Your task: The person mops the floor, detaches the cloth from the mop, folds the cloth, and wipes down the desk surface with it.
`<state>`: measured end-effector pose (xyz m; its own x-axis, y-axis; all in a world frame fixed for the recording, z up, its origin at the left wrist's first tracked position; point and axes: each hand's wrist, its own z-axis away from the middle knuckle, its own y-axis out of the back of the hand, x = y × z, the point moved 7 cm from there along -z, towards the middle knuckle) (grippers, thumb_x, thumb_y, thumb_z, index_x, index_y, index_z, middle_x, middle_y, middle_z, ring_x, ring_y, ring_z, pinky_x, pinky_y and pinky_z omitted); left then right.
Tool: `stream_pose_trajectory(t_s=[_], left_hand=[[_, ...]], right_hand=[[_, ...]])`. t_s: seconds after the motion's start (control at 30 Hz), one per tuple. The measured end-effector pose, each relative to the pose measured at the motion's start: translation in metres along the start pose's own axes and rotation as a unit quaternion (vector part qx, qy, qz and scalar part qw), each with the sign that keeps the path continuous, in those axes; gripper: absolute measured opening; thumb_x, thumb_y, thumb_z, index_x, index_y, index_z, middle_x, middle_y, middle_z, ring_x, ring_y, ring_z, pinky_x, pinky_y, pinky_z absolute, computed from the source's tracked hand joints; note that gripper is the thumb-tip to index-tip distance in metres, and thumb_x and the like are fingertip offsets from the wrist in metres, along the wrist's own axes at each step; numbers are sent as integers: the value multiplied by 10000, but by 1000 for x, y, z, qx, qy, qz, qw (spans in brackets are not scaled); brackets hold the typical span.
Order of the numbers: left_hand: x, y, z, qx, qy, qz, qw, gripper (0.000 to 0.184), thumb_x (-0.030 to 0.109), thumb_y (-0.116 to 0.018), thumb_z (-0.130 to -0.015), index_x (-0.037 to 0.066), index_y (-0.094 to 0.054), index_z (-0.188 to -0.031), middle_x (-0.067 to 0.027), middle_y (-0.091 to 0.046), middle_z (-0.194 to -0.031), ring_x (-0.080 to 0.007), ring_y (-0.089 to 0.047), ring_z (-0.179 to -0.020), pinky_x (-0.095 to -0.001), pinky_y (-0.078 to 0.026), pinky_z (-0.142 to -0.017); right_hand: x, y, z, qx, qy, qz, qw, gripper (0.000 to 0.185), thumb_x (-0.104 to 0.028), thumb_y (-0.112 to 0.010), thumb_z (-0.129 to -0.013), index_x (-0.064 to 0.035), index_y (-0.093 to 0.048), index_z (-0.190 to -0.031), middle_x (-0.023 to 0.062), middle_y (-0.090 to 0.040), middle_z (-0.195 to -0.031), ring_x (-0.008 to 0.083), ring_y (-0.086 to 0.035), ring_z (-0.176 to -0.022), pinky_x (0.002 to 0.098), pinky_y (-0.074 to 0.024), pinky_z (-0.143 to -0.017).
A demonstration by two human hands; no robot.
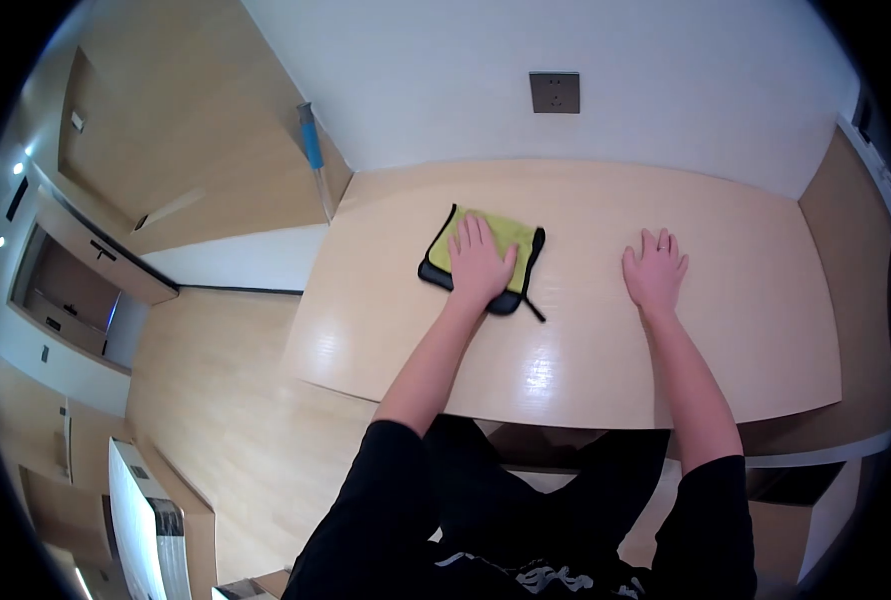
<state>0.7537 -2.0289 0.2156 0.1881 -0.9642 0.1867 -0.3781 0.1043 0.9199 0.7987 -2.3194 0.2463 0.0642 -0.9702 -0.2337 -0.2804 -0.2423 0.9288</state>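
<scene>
A yellow-green cleaning cloth (519, 240) with black edging lies folded on the light wood desk (566, 340), its dark side showing along the lower edge and a short black loop sticking out at the right corner. My left hand (480, 268) rests flat on top of the cloth, fingers stretched out and pointing away from me, covering its middle. To the right, my right hand (656, 272) lies palm down on the bare desk surface with fingers spread, apart from the cloth and holding nothing. A ring shows on one of its fingers.
A white wall with a dark power socket (555, 92) rises behind the desk. A wooden panel (851, 260) borders the right side. At the back left, a blue-and-grey stick (312, 145) leans by the wall. Left of the desk are wood-toned floor (226, 380) and a door.
</scene>
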Motion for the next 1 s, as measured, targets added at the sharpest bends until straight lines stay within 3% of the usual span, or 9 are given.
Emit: stream_pose_trajectory(t_s=[0.2,0.3,0.53,0.73,0.9,0.93,1.0], left_hand=[[-7,59,121,-33,-25,-23,999,768,478,-475,-900,-50,-277,-1421,-215,-258,-1496,-349,-231,-1395,-522,-184,-1118],[-5,86,167,-74,8,-32,997,766,456,-483,-904,-25,-235,-1446,-210,-233,-1510,-336,-199,-1414,-523,-184,-1117],[1,105,213,-63,41,-30,997,777,423,-536,-887,-73,-257,-1415,-239,-241,-1494,-370,-212,-1399,-539,-206,-1098],[2,99,196,-79,51,-27,995,797,451,-527,-887,-92,-259,-1404,-288,-231,-1476,-429,-208,-1381,-559,-213,-1086],[-14,73,144,-79,-6,-60,995,806,488,-487,-895,-84,-246,-1409,-297,-212,-1480,-438,-188,-1386,-589,-233,-1067],[-21,63,127,-90,6,-50,995,830,501,-493,-885,-104,-254,-1401,-299,-228,-1468,-445,-181,-1381,-589,-198,-1081],[-28,50,87,-166,32,-88,982,839,546,-420,-908,-83,-212,-1422,-299,-211,-1479,-438,-187,-1386,-592,-245,-1064]], right_hand=[[-2,-6,-5,3,34,12,999,502,-374,-481,-895,-99,-499,-1314,167,-381,-1436,303,-308,-1360,551,-217,-1098],[-1,-7,-4,-14,21,16,1000,509,-375,-479,-897,-91,-494,-1319,167,-381,-1437,302,-308,-1361,548,-212,-1102],[1,-15,-9,-7,20,34,999,507,-369,-471,-900,-86,-492,-1320,161,-373,-1445,303,-317,-1354,549,-204,-1104],[1,-14,-5,-8,25,37,999,505,-369,-459,-911,-88,-485,-1330,160,-367,-1450,306,-314,-1355,547,-207,-1103],[-1,-11,-4,-26,25,37,999,508,-366,-449,-920,-84,-472,-1342,168,-359,-1454,309,-299,-1365,546,-200,-1105],[0,-11,-4,-23,23,34,999,510,-362,-450,-919,-81,-470,-1344,171,-357,-1455,310,-294,-1369,547,-196,-1107],[3,-10,-2,-20,17,33,999,512,-358,-451,-917,-79,-468,-1346,173,-355,-1457,311,-288,-1373,548,-192,-1108]])
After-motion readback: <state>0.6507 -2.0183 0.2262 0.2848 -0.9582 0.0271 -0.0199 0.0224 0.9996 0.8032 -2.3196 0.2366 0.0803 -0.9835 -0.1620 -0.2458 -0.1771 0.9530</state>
